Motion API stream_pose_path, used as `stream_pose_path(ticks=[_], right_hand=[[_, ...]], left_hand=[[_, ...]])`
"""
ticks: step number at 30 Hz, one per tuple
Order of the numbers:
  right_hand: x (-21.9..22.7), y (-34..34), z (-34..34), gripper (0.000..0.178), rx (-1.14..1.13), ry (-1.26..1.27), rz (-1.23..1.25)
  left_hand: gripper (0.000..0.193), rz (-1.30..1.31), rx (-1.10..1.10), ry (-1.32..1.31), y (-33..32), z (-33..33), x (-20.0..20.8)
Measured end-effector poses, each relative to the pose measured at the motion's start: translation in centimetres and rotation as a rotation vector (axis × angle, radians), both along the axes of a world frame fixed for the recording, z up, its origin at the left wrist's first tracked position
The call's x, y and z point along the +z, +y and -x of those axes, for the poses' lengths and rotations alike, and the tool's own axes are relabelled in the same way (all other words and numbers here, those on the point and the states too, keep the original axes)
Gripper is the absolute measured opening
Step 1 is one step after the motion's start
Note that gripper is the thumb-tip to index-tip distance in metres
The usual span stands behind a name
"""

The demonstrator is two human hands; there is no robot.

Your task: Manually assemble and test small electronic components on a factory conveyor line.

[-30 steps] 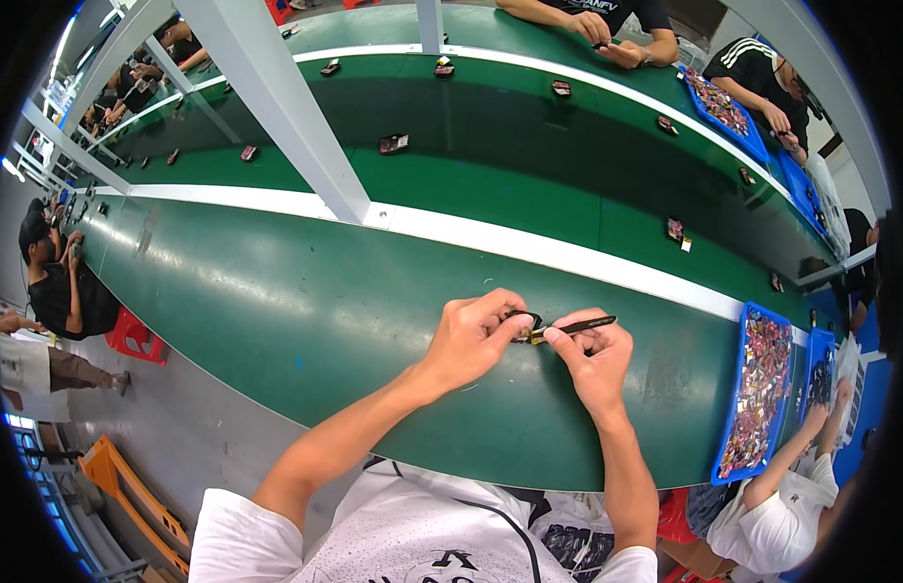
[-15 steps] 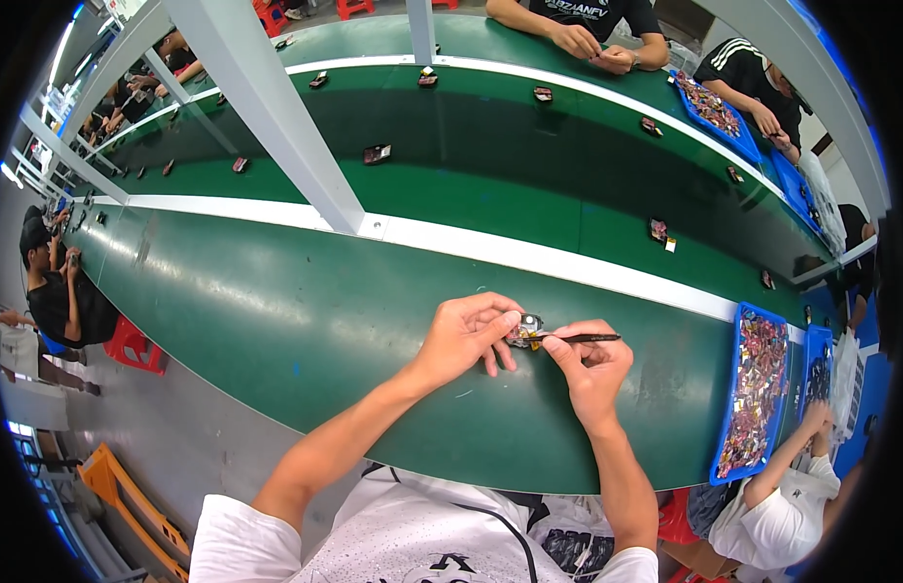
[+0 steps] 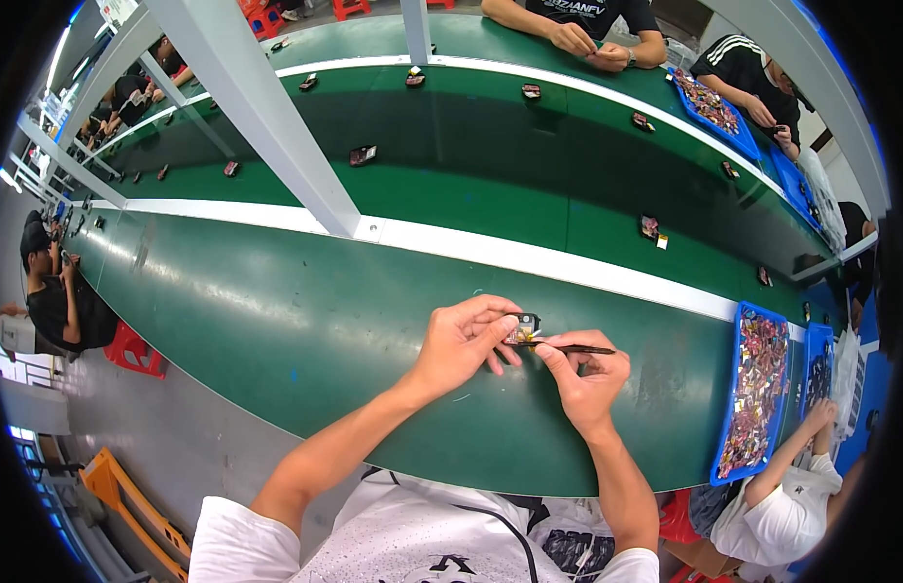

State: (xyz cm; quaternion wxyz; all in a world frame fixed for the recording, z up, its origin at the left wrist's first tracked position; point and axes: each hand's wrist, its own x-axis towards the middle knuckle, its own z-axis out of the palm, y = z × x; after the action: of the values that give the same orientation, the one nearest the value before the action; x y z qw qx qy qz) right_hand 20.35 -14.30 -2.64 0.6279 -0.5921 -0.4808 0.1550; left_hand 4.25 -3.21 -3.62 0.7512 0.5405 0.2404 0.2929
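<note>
A black tool [image 3: 595, 349], tip leftward, was pinched by the right hand [image 3: 588, 386], a device [image 3: 526, 328] by the left [image 3: 456, 345]; a tray [image 3: 729, 389] was parts-laden.

Counted two hands near centre, the wearer's left hand [image 3: 461, 340] and right hand [image 3: 590, 377], one black-cased device [image 3: 526, 323] and one slim black tool [image 3: 582, 348]. Counted four blue trays [image 3: 728, 398], two toward two o'clock, two past three; at least ten dark devices [image 3: 363, 155] along the belt [image 3: 490, 199], ten to three o'clock; at least three red stools [image 3: 131, 352], one near nine, two near eleven.
</note>
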Motion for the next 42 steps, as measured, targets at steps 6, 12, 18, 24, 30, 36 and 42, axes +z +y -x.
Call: stream_pose_path(ticks=[6, 12, 18, 24, 30, 36, 42], right_hand=[[0.10, 0.04, 0.15, 0.011, -0.010, -0.022, -0.012], [0.00, 0.03, 0.19, 0.011, -0.007, -0.031, -0.015], [0.05, 0.02, 0.15, 0.011, 0.011, -0.013, 0.008], [-0.13, 0.06, 0.03, 0.012, -0.001, 0.043, 0.024], [0.45, 0.15, 0.30, 0.014, 0.028, -0.073, 0.004], [0.32, 0.24, 0.25, 0.014, 0.045, -0.126, 0.004], [0.34, 0.19, 0.09, 0.012, 0.074, -0.157, 0.005]], left_hand=[[0.023, 0.003, 0.018, -0.015, 0.01, 0.01, 0.16], [0.022, 0.020, 0.029, -0.031, 0.06, 0.09, 0.15], [0.023, -0.007, 0.026, -0.006, 0.05, 0.17, 0.08], [0.023, -0.023, 0.034, 0.011, 0.45, 0.27, 0.10], [0.023, -0.014, 0.040, 0.008, 0.53, 0.42, 0.23], [0.022, -0.011, 0.036, 0.027, 0.48, 0.40, 0.03], [0.022, 0.014, 0.012, 0.039, 0.48, 0.44, 0.43]])
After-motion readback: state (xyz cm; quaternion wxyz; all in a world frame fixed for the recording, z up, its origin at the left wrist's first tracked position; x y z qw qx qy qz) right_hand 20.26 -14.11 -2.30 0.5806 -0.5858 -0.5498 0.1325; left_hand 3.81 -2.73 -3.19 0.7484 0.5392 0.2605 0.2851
